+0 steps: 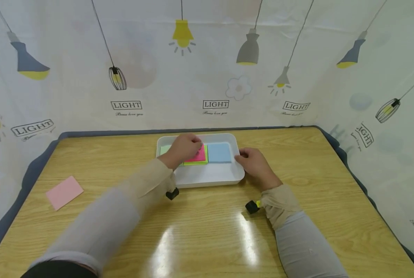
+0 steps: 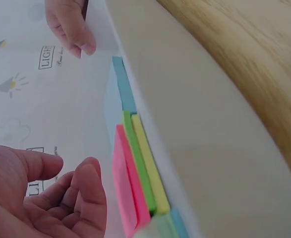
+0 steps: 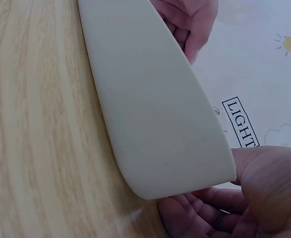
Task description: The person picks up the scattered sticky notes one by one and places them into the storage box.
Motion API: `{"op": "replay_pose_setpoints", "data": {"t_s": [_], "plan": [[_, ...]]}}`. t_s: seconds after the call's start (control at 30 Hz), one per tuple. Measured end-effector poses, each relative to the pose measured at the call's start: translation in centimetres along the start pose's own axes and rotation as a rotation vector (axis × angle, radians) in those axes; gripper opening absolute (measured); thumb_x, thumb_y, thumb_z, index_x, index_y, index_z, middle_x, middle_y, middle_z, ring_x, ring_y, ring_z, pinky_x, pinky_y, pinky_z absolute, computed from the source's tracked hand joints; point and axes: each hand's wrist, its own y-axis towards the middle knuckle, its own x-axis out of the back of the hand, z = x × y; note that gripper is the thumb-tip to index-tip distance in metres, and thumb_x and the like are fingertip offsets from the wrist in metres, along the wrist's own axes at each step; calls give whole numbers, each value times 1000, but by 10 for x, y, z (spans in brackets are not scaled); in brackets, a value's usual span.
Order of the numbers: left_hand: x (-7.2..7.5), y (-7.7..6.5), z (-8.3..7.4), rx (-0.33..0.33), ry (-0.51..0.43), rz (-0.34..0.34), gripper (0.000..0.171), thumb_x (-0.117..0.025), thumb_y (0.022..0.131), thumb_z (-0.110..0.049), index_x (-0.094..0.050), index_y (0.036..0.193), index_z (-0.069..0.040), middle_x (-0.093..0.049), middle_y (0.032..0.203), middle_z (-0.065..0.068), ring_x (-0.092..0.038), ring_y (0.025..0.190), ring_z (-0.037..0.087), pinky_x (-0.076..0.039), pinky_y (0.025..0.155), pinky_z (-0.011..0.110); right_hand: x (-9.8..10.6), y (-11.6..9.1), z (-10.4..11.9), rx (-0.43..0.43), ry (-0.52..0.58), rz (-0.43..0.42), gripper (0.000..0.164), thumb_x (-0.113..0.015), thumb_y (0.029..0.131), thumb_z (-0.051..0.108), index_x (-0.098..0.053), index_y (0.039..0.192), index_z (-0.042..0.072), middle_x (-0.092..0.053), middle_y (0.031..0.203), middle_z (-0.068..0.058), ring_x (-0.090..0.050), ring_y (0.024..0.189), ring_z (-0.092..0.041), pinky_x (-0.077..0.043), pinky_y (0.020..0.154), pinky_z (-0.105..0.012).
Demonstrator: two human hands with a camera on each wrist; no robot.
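A shallow white tray [image 1: 210, 175] lies on the table with sticky note pads in it. My left hand [image 1: 183, 150] is over the tray beside a bright pink pad [image 1: 200, 155]. In the left wrist view its thumb and fingers are loosely bent and apart, with nothing between them. Under the pink pad is a lime green pad [image 1: 202, 163], and a yellow pad [image 2: 150, 163] shows beneath that. A light blue pad [image 1: 219, 153] sits on the right; a pale green pad [image 1: 164, 150] is partly hidden at left. My right hand [image 1: 257, 164] grips the tray's right end, thumb at the rim.
A pale pink sheet of paper [image 1: 65, 192] lies on the left of the wooden table [image 1: 207, 227]. Behind the table's far edge hangs a white cloth [image 1: 151, 77] printed with lamps.
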Motion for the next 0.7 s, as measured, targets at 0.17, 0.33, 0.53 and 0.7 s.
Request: {"op": "replay_pose_setpoints", "data": {"t_s": [0.17,0.33,0.53,0.7], "plan": [[23,-13,11,6,-38,18,33,-50,92,-30,-60,116,-9,-64,105,7,-60,87,20,-52,78,40,0,-2,2,2,-2,6,35,-53,93,27,-58,118,4,-61,111,-13,-55,95,-23,-49,83,-42],[49,-29,23,-3,-31,-1,35,-49,94,-30,-56,121,-9,-61,111,9,-58,92,20,-52,81,42,1,-3,2,4,-2,8,35,-53,93,27,-58,119,3,-61,112,-14,-54,96,-24,-49,84,-43],[80,-45,35,-12,-8,-42,37,-47,96,-33,-53,124,-10,-59,117,12,-57,97,23,-51,82,43,2,-3,3,-4,3,6,35,-53,93,27,-58,118,4,-61,111,-14,-54,95,-24,-49,83,-43],[103,-57,50,-1,18,-77,38,-45,96,-36,-51,125,-12,-58,116,11,-55,98,24,-50,82,44,1,-4,3,-3,8,11,35,-52,93,28,-58,119,4,-61,111,-13,-54,95,-24,-49,83,-42]]}}
